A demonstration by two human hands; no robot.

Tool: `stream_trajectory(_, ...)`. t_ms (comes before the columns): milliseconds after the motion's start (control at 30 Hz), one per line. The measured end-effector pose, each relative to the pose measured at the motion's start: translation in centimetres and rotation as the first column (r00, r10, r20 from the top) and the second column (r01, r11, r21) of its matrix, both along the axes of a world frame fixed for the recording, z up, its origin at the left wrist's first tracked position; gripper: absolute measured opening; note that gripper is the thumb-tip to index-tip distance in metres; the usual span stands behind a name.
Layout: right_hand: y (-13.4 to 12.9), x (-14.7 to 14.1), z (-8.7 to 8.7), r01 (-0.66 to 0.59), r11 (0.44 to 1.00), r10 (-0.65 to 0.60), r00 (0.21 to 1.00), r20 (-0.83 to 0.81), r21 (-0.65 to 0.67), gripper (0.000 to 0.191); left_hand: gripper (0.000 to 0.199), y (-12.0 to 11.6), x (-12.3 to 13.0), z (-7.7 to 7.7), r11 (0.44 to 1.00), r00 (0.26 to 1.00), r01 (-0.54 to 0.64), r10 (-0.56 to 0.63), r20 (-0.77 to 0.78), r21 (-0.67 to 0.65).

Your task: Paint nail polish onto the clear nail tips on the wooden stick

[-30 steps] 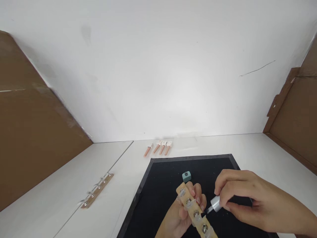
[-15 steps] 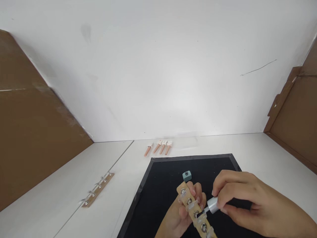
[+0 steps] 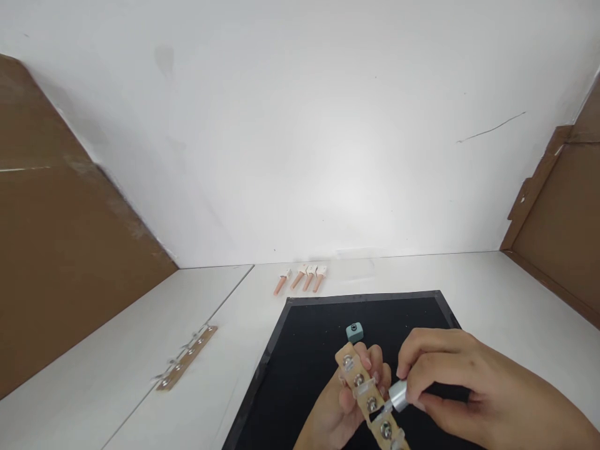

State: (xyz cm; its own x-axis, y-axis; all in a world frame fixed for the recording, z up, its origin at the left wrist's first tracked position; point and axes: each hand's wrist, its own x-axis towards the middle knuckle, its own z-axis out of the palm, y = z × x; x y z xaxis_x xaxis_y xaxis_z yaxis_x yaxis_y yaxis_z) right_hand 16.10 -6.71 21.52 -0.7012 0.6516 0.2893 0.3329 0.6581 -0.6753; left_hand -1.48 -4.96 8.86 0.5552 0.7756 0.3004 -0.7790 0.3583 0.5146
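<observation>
My left hand [image 3: 335, 400] grips a light wooden strip [image 3: 344, 354] from behind, tilted across the lower part of the view. Round metal pieces and clear nail tips sit along the strip. In my right hand [image 3: 450, 375], pinched between thumb and fingers, is a nail polish brush [image 3: 398, 395] with a silver cap. Its dark bristles are at one of the clear tips on the strip, below the third metal piece. A small teal bottle [image 3: 355, 332] with its neck uncovered stands on the black mat [image 3: 309, 356], just beyond my left fingertips.
Several small bottles [image 3: 308, 278] with long peach caps lie at the back of the white table [image 3: 253, 350]. Off to the left lies a second wooden strip [image 3: 187, 359] with clear tips. Brown cardboard panels [image 3: 70, 250] flank both sides, and a white wall [image 3: 300, 137] rises behind.
My right hand has shifted slightly left and down with the brush, and the bristles sit a little lower on the strip. My left hand and the strip are almost unmoved.
</observation>
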Motion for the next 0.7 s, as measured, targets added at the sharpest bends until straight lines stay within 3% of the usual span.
stream_trajectory(467, -0.1, 0.8, 0.4, 0.057, 0.998, -0.06, 0.986, 0.153, 0.02, 0.027, 0.031, -0.1, -0.8, 0.1, 1.0, 0.999, 0.007, -0.007, -0.039, -0.004)
stream_trajectory(700, -0.4, 0.9, 0.1, 0.084, 0.994, -0.092, 0.986, 0.136, 0.064, 0.028, 0.032, -0.2, -0.9, -0.1, 1.0, 0.999, -0.002, 0.002, -0.05, 0.0)
